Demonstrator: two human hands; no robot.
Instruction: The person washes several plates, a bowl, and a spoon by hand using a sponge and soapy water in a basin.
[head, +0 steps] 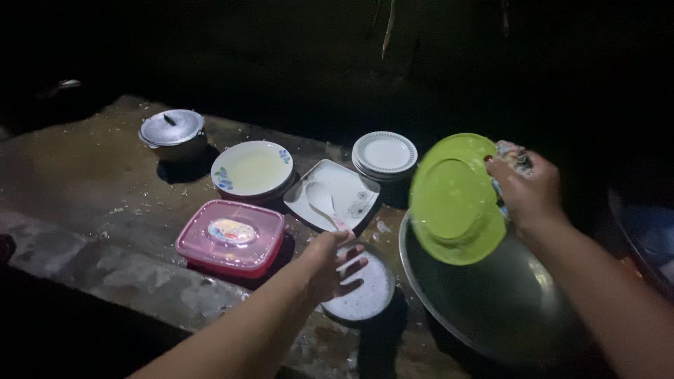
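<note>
My right hand (528,188) holds a green plate (453,200) tilted on edge above a large metal basin (491,302), with a patterned cloth or sponge (511,156) pressed behind the plate. My left hand (335,261) reaches out with fingers spread over a small round bowl of soapy water (365,289). It holds nothing. Just beyond its fingertips, a pale spoon with a pink handle (324,205) lies on a square white plate (333,193).
On the wet concrete ledge stand a pink lidded box (230,236), a white bowl with blue flowers (253,170), a stack of round patterned plates (384,154) and a lidded metal pot (173,132). Darkness surrounds the ledge. Another basin's rim (642,238) shows at right.
</note>
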